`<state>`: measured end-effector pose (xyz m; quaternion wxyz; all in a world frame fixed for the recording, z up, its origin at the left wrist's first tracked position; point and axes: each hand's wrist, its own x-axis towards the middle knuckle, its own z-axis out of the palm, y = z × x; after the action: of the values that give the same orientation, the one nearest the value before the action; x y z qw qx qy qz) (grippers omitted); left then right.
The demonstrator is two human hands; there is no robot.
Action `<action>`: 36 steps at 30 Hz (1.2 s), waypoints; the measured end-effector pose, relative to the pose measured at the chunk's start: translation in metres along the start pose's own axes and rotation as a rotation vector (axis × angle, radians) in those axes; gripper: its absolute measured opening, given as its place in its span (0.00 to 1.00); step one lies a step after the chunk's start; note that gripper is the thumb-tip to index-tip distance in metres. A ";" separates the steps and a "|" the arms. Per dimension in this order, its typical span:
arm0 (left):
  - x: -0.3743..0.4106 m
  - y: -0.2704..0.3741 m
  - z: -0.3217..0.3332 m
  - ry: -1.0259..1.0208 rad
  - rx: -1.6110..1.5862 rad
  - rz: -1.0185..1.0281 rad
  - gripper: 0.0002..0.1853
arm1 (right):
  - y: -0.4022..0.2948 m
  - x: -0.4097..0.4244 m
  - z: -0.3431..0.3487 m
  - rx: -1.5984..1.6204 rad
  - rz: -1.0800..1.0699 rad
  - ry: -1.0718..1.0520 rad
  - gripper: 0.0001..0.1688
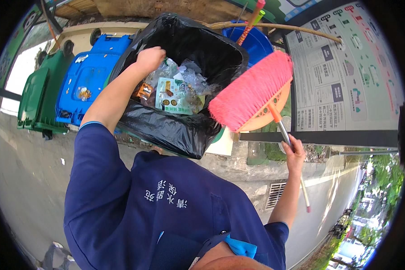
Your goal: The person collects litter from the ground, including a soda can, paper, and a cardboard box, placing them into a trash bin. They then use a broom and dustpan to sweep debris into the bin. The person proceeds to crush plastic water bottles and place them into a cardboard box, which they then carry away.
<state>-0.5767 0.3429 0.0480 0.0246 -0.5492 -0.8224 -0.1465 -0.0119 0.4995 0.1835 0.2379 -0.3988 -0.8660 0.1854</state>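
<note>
My right hand [294,153] is closed around the metal handle of a broom [251,91], held up with its pink bristles beside a bin's rim. My left hand [152,58] is over the left part of a bin lined with a black plastic bag [179,126]. Its fingers look curled; whether they pinch anything is hidden. Inside the bag, below that hand, lie a green and white printed packet [175,96], an orange wrapper [144,91] and crumpled clear plastic [192,72].
Blue [91,74] and green [40,91] wheeled bins stand at left, with litter on the blue lid. Behind at right are a blue tub [256,44] with upright handles and a wooden pole [273,25]. A printed board [344,74] is at right; a drain grate [275,195] lies below it.
</note>
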 end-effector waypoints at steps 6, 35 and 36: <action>0.017 0.072 -0.027 0.132 -0.377 0.200 0.20 | 0.017 -0.004 0.017 0.391 0.230 -0.028 0.20; 0.040 0.124 -0.046 -1.108 -1.231 0.240 0.21 | -0.014 0.093 0.004 0.036 0.148 -0.239 0.18; 0.039 0.122 -0.046 -1.086 -1.202 0.192 0.19 | -0.015 0.092 0.004 -0.021 0.140 -0.235 0.18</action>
<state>-0.4869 0.4083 0.1260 -0.6641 -0.5312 -0.4496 -0.2733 -0.0760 0.5616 0.2120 0.1171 -0.4362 -0.8598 0.2381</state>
